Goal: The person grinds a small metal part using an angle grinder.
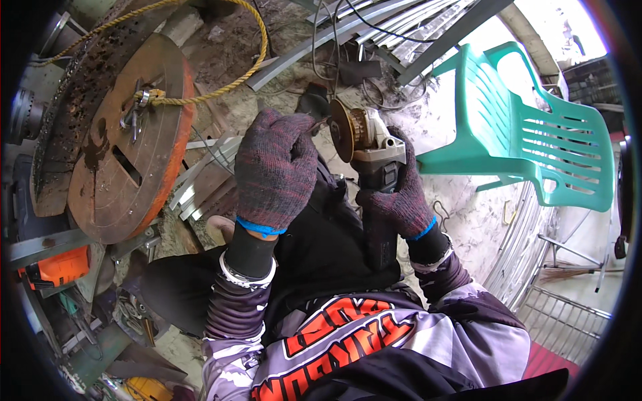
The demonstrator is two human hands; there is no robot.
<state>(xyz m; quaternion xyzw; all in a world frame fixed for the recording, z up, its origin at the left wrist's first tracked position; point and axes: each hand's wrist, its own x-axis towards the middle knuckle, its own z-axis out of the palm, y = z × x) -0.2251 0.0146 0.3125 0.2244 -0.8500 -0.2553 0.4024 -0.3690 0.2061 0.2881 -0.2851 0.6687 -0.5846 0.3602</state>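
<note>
I am gripping an angle grinder [380, 138] in my right hand [406, 204], just left of the green plastic armchair [496, 113]; my fingers are wrapping its body behind the head, probably for steadying it. Its grinding disc [342, 130] is facing away from the chair, toward my left hand [277, 170]. That hand is hovering farther left of the chair, fingers curling in; I cannot tell whether they are holding anything. Far left of the chair, a round brown plate [127, 180] is standing tilted, yellow rope [262, 50] running from its centre fitting, perhaps for securing it.
</note>
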